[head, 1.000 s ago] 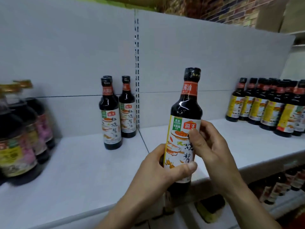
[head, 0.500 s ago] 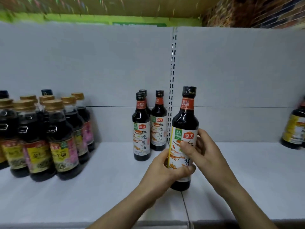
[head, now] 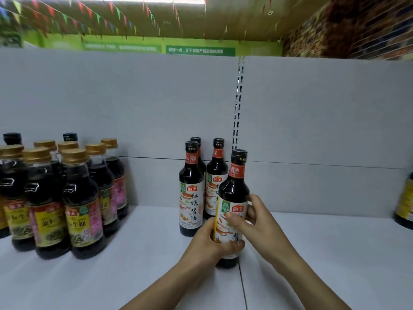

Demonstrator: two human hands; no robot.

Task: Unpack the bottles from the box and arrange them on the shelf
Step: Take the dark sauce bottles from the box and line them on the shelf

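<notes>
Dark sauce bottle (head: pixel 233 198) held upright, long axis vertical, base on or just above the white shelf (head: pixel 134 265), right of the front shelved bottle (head: pixel 191 191), left hand (head: pixel 207 242) and right hand (head: pixel 257 218) both gripping its label.

Both hands grip 1 dark soy sauce bottle (head: pixel 232 204), upright, base at or just above the white shelf (head: pixel 134 265) near the panel seam. Left hand (head: pixel 207 245) wraps lower label, right hand (head: pixel 261 224) on label's right side w/ thumb across front. Just behind-left: 3 matching bottles (head: pixel 192 191), standing. Far left: cluster of gold-capped bottles (head: pixel 73 198). Right edge: 1 yellow-label bottle (head: pixel 405 202), partly cut off. Grey back panel (head: pixel 134 104) behind.
</notes>
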